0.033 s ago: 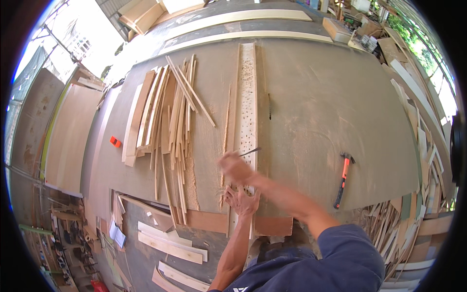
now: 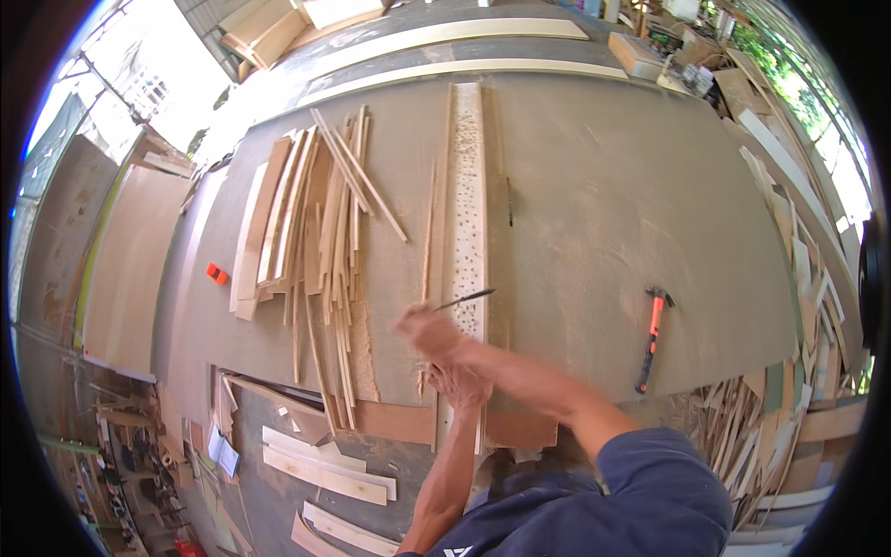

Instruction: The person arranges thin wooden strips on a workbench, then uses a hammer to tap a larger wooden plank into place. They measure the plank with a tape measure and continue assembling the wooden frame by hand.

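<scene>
A long, narrow pale board [image 2: 468, 195] dotted with many small dark holes or spots runs away from me on the worktable. My right hand [image 2: 429, 332], smeared by motion, is closed round a thin dark stick-like tool [image 2: 466, 299] just above the board's left edge. The tool points right across the board; its kind is too blurred to tell. My left hand [image 2: 461, 382] rests on the near part of the board, its fingers stretched out and partly hidden by my right wrist. To the right lies a claw hammer [image 2: 654, 339] with an orange and black handle.
Left of the board lies a pile of thin wooden strips [image 2: 339, 251] with sawdust [image 2: 367, 343] beside it. An orange box-like object [image 2: 217, 274] sits further left. A thin dark rod [image 2: 510, 202] lies right of the board. Offcuts [image 2: 325, 473] lie below the worktable [image 2: 594, 204].
My right hand has swung left and slightly toward me with the dark tool, and now covers more of my left hand. The left hand stays in place.
</scene>
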Tool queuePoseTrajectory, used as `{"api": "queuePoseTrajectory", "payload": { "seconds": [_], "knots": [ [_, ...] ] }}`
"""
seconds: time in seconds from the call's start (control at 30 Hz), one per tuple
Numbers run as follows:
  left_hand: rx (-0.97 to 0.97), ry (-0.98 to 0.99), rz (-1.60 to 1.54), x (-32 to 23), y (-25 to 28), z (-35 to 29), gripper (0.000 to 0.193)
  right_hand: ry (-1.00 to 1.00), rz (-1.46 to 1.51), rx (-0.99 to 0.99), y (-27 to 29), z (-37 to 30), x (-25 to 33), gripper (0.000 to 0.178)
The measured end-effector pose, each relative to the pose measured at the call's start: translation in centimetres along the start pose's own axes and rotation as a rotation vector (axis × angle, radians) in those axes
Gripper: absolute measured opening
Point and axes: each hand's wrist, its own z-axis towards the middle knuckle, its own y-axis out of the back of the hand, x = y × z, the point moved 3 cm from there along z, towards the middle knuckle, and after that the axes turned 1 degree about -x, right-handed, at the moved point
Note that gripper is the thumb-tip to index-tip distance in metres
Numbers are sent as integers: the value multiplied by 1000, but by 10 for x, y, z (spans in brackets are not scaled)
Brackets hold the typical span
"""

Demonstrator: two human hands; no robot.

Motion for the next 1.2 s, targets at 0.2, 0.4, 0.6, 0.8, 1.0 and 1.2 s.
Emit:
{"api": "queuePoseTrajectory", "payload": {
  "seconds": [0.2, 0.4, 0.6, 0.8, 1.0, 1.2],
  "knots": [
    [38, 115, -94, 11, -23, -7, 114, 234, -277, 81, -85, -8, 74, 39],
    [167, 133, -113, 8, 7, -1, 110, -634, -487, -509, 89, -191, 14, 48],
    [194, 167, -98, 10, 11, 2, 106, -1629, -877, -401, 165, -388, -31, 48],
    [209, 144, -85, 6, 1, 2, 102, -1576, -396, -442, 169, -427, -81, 36],
    [174, 127, -89, 11, 5, 4, 101, -1177, 486, -975, 115, -257, -5, 28],
    [195, 113, -84, 9, 5, 4, 104, -874, 91, -525, 101, -158, -8, 31]
  ]
}}
